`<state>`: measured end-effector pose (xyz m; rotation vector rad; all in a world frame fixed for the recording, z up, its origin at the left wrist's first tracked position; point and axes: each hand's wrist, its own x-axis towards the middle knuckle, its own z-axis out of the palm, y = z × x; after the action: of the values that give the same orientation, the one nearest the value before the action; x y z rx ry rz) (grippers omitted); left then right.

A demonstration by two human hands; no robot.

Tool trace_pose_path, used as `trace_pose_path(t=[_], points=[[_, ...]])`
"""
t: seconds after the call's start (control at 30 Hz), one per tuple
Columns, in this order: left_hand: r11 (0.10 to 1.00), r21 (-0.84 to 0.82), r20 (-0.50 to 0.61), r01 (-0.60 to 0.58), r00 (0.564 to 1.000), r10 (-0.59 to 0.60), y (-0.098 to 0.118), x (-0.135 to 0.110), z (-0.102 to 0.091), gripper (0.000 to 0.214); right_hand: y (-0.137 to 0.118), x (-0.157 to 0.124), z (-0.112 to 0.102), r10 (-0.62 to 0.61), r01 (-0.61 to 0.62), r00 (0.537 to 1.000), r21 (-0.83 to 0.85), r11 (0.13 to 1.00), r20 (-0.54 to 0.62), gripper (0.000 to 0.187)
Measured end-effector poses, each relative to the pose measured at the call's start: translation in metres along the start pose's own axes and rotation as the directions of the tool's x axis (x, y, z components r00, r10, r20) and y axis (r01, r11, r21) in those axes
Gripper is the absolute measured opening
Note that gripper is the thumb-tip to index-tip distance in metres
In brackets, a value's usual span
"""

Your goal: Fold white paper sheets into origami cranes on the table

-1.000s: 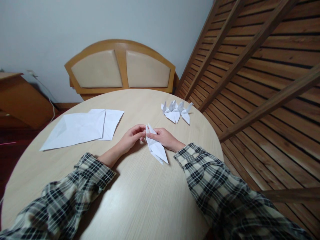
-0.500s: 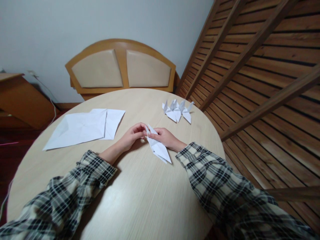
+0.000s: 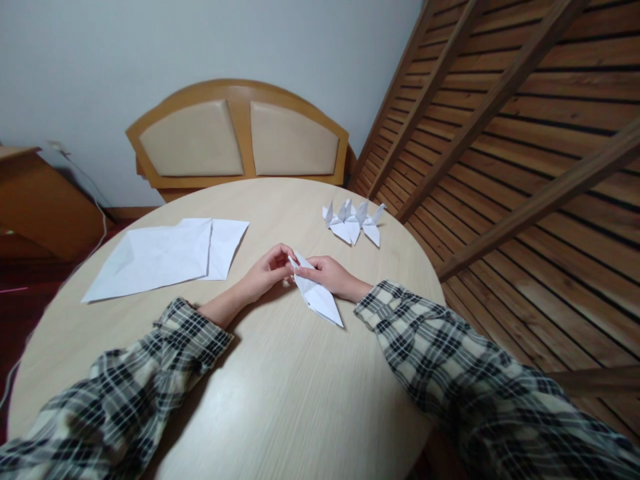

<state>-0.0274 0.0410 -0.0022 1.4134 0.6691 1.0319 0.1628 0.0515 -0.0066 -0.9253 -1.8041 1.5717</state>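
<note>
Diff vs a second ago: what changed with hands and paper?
The folded paper has turned slightly: its near end swung right, and its two near tips, apart before, now show as one. The left hand and right hand still hold it; nothing let go. The paper sheets and folded cranes stayed put.

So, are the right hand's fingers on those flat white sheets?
No, the right hand's fingers hold the folded paper, while the flat white sheets lie apart on the left of the table.
</note>
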Motion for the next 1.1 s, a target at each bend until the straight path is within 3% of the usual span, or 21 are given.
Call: trace_pose_path(t=[0.3, 0.47, 0.67, 1.1], points=[[0.965, 0.253, -0.115, -0.074, 0.988, 0.106, -0.001, -0.002, 0.005, 0.019, -0.002, 0.0, 0.0, -0.004, 0.004, 0.998, 0.013, 1.0, -0.067, 0.052], [0.84, 0.529, -0.171, -0.123, 0.954, 0.247, 0.003, -0.003, 0.011, 0.011, -0.001, 0.0, 0.001, -0.019, 0.017, 0.993, -0.015, 1.0, -0.117, 0.05], [0.605, 0.777, -0.1, -0.171, 0.916, 0.388, 0.009, -0.004, 0.009, 0.003, -0.004, -0.001, 0.001, -0.047, 0.045, 0.993, -0.017, 0.999, -0.106, 0.048], [0.413, 0.877, 0.032, -0.244, 0.889, 0.457, 0.003, -0.002, 0.001, 0.003, -0.006, -0.004, -0.003, -0.002, 0.005, 0.996, 0.04, 0.999, -0.088, 0.043]])
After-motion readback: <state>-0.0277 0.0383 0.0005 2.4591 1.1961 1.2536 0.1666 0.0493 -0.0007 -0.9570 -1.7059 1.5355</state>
